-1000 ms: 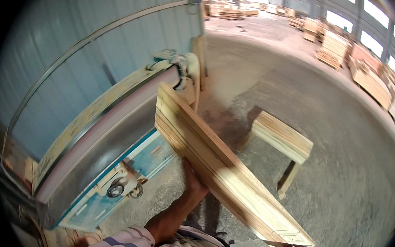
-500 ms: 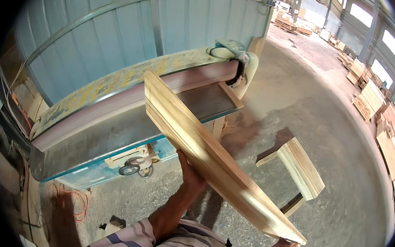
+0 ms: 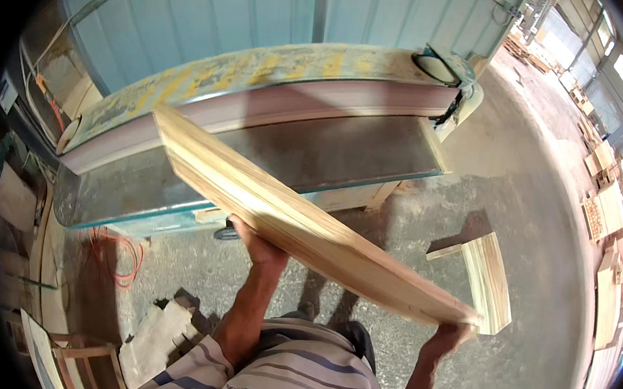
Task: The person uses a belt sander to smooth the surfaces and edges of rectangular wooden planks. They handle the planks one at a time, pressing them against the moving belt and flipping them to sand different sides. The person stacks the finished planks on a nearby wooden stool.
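While the left hand (image 3: 263,249) grips a wooden panel (image 3: 301,227) by its near long edge in the head view, the right hand (image 3: 454,337) clasps its right end. Held aslant, the panel visually overlaps a dark metal bed (image 3: 359,147) at left and a wooden stool (image 3: 490,278) at right.

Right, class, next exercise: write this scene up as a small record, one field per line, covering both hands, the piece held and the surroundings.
Held piece: long wooden panel, slanting down from upper left to lower right
Left hand: holding the near edge, left of the middle
Right hand: holding the right end
Machine: beyond the panel, with a pinkish band above a dark table
Stool: wooden, on the floor at right
Cable: orange, looped on the floor at left
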{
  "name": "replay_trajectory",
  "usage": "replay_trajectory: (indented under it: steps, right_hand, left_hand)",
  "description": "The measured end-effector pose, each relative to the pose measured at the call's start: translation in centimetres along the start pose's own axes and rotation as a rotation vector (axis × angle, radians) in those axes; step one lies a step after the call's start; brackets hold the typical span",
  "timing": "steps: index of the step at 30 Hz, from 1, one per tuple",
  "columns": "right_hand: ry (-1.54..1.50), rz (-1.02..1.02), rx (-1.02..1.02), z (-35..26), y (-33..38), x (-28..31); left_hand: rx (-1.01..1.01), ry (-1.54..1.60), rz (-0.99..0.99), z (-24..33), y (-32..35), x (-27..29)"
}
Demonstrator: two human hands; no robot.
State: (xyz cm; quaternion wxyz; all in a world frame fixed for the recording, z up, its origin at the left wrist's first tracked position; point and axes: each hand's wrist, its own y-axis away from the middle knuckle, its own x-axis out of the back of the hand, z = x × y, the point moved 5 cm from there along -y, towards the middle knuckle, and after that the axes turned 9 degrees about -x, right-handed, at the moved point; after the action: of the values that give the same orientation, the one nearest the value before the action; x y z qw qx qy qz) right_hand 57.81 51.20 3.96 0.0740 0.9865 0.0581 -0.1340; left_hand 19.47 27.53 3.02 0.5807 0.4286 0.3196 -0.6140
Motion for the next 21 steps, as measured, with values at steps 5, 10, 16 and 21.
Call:
replay_trajectory:
  steps: [5, 10, 16, 21]
  right_hand:
    - [0.129, -0.089, -0.082, -0.9, -2.2, -8.5]
    - [0.290, -0.271, -0.097, 1.3, -6.4, -15.1]
    - [0.511, -0.397, -0.084, 3.0, -12.3, -25.5]
    - [0.759, -0.603, -0.262, 7.7, -18.2, -31.0]
  left_hand:
    - [-0.110, -0.088, 0.188, 3.8, -0.7, 4.3]
    - [-0.107, -0.127, 0.404, 6.4, 0.0, 6.1]
    - [-0.157, -0.104, 0.479, 5.6, 0.1, 10.1]
    - [-0.094, -0.203, 0.359, 4.7, -2.5, 11.0]
